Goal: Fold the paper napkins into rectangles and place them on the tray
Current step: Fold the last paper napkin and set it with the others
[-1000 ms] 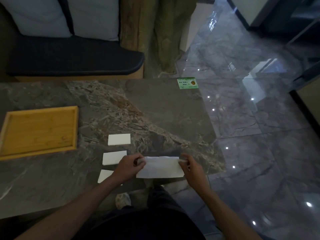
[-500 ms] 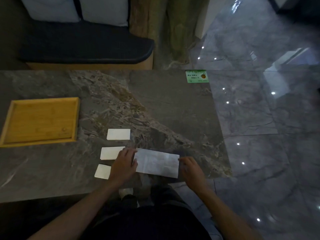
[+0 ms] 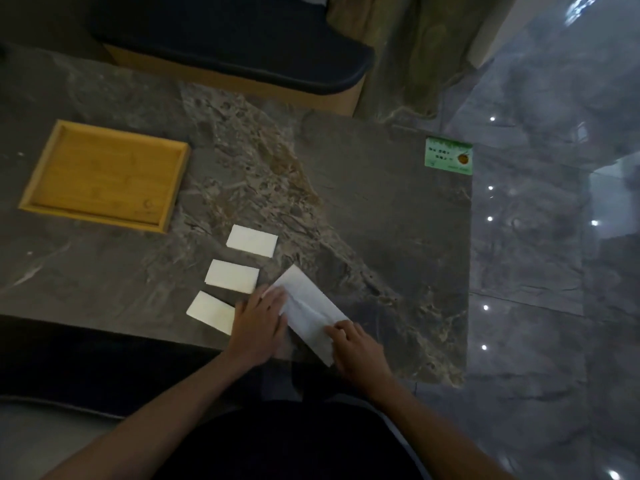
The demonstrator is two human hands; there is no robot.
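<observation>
Left hand flat on the half-folded napkin at the bench front edge, right hand pinching its near end; thin, limp, tearable, best taken by corners.

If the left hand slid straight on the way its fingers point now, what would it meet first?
The left hand lies flat, fingers pointing up-right onto the long white paper napkin it already touches. Beyond that, only bare grey marble tabletop shows; the three small folded napkins sit off to its left, probably missed.
</observation>
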